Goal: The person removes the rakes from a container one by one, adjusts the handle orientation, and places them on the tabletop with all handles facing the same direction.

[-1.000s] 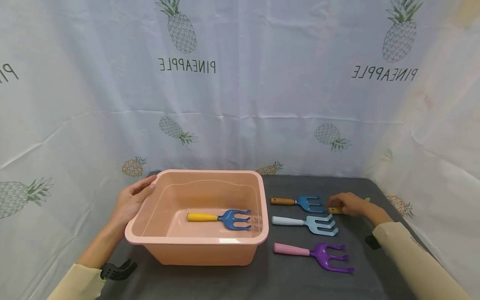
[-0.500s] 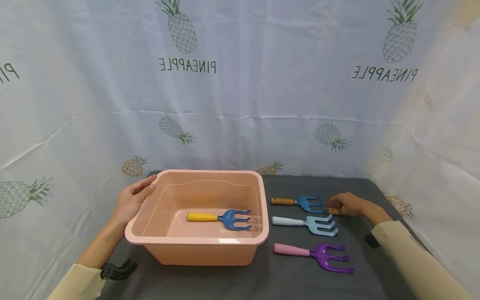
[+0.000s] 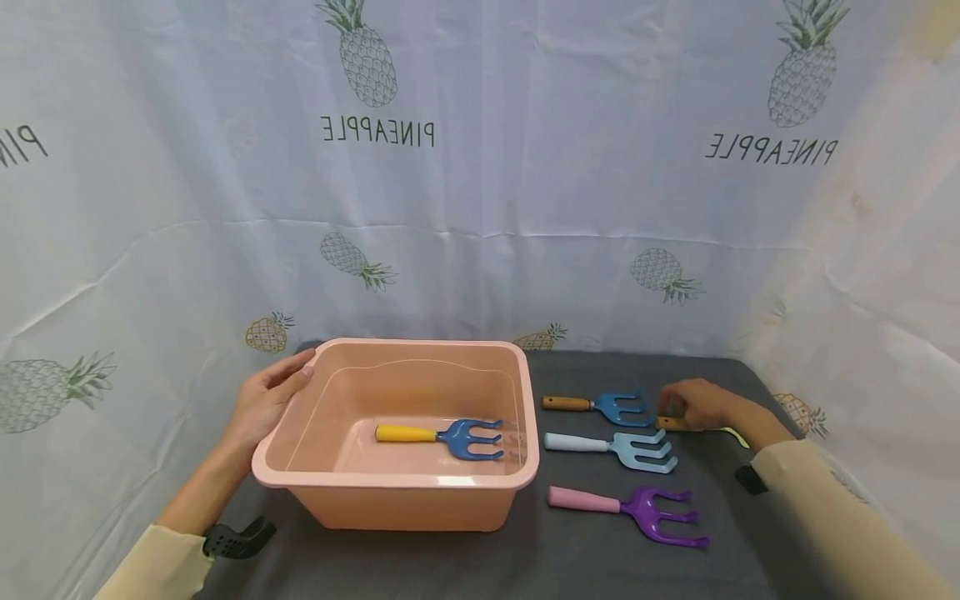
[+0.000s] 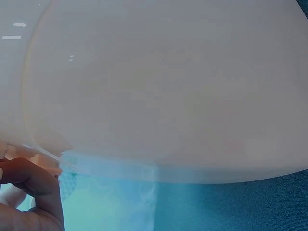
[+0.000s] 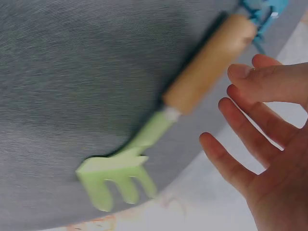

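Note:
A pink plastic basin [image 3: 390, 479] stands on the grey table, with a yellow-handled blue hand rake [image 3: 442, 436] lying inside it. My left hand [image 3: 262, 404] grips the basin's left rim; in the left wrist view its fingers [image 4: 29, 192] curl under the basin wall [image 4: 168, 96]. My right hand [image 3: 701, 404] hovers over a green rake with a wooden handle [image 3: 731, 432] at the far right. In the right wrist view the fingers [image 5: 269, 144] are spread beside that rake's handle [image 5: 207, 65], not wrapped round it.
Right of the basin lie three rakes in a row: brown-handled blue [image 3: 600, 406], white-handled pale blue [image 3: 615, 446], pink-handled purple [image 3: 630, 508]. A pineapple-print sheet [image 3: 480, 208] closes in the back and both sides. Bare grey cloth [image 3: 600, 567] runs along the front.
The green rake has swung: its head was behind my right hand and now points towards the front right. My right hand shifted slightly. The left hand and basin stayed put.

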Tool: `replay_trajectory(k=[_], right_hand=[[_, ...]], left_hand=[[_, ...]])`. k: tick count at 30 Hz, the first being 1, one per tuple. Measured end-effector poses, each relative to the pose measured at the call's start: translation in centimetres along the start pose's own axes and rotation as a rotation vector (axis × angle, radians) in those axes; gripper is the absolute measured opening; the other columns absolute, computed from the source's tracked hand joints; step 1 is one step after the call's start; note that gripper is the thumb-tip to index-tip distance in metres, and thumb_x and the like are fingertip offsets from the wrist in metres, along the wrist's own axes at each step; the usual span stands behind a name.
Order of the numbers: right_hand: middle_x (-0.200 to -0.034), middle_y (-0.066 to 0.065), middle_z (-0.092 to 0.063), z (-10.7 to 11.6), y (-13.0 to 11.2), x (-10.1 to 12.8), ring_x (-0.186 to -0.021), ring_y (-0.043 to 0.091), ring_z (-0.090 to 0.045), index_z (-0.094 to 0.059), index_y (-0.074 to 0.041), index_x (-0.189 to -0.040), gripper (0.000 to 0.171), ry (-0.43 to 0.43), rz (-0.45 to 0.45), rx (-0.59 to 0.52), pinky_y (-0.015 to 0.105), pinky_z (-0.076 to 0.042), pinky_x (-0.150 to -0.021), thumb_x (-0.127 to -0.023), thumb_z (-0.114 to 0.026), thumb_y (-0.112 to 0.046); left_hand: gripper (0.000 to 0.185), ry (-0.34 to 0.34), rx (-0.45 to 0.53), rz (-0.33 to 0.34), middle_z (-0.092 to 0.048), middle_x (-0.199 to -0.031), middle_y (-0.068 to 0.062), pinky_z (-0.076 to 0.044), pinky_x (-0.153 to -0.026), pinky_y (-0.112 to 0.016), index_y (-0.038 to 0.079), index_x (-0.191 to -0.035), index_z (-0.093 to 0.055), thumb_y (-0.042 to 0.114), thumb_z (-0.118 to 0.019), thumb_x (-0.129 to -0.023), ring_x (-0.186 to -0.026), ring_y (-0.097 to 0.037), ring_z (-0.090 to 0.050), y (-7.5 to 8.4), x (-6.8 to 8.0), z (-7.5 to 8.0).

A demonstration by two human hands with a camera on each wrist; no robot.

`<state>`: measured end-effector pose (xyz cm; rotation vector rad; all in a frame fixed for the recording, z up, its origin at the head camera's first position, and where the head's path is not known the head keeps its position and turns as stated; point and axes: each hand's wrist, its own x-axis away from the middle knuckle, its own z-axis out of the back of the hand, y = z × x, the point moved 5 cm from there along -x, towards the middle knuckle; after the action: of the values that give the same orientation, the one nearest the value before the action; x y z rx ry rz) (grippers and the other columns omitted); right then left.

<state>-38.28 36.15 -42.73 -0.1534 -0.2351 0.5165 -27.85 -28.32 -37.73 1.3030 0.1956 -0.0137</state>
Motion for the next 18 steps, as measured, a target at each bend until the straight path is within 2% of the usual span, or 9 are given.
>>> replay_trajectory(k=[5, 8, 13, 18], right_hand=[[-0.106, 0.009, -0.069, 2.4, -2.2, -0.2, -0.094, 0.026, -0.064, -0.072, -0.008, -0.112, 0.050, 0.051, 0.101, 0.050, 0.049, -0.058, -0.079, -0.073, -0.055, 0.019], [-0.108, 0.009, -0.069, 4.1, -4.4, -0.4, -0.095, 0.026, -0.065, -0.071, -0.006, -0.115, 0.048, 0.093, 0.152, 0.072, 0.049, -0.059, -0.081, -0.074, -0.058, 0.017], [-0.116, 0.012, -0.070, 6.3, -7.9, -1.0, -0.104, 0.032, -0.067, -0.069, -0.002, -0.121, 0.042, 0.105, 0.188, 0.072, 0.052, -0.059, -0.089, -0.081, -0.065, 0.010], [-0.123, 0.014, -0.069, 8.5, -11.5, -1.6, -0.110, 0.034, -0.066, -0.067, -0.002, -0.127, 0.043, 0.112, 0.205, 0.054, 0.052, -0.058, -0.093, -0.085, -0.068, 0.005]], left_hand=[[0.067, 0.000, 0.009, 0.005, -0.061, -0.111, 0.033, -0.058, -0.081, -0.012, 0.004, -0.157, -0.042, 0.040, -0.061, -0.105, -0.100, 0.013, -0.064, -0.1, -0.1, 0.0], [0.066, 0.001, 0.005, 0.006, -0.061, -0.111, 0.033, -0.058, -0.081, -0.012, 0.004, -0.157, -0.042, 0.040, -0.061, -0.105, -0.100, 0.013, -0.064, -0.1, -0.1, 0.0], [0.066, -0.001, 0.027, 0.002, -0.064, -0.109, 0.031, -0.058, -0.079, -0.012, 0.003, -0.157, -0.042, 0.037, -0.062, -0.105, -0.099, 0.011, -0.065, -0.2, -0.2, 0.1], [0.066, -0.002, 0.022, 0.010, -0.063, -0.110, 0.032, -0.058, -0.080, -0.012, 0.003, -0.157, -0.042, 0.038, -0.062, -0.104, -0.100, 0.012, -0.065, -0.2, -0.2, 0.1]])
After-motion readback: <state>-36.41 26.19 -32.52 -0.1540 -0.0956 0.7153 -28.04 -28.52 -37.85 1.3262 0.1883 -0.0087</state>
